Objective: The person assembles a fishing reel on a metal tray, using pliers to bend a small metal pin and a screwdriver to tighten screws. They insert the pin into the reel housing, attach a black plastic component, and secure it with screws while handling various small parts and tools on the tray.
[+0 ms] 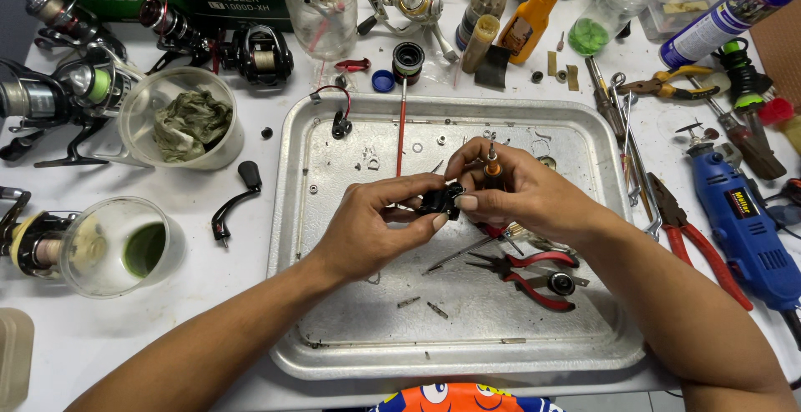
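Note:
Over the middle of a metal tray, both hands meet around a small black reel part. My left hand pinches the part from the left with thumb and fingers. My right hand steadies it from the right and also grips a small screwdriver with an orange-banded handle, held upright against the part. Red-handled pliers lie on the tray just below my right hand, with several small screws and pins scattered around.
Fishing reels crowd the left and back of the white table. A clear tub with a green rag and a cup of green liquid stand left of the tray. A blue rotary tool, red pliers, spray can and bottles lie at right and back.

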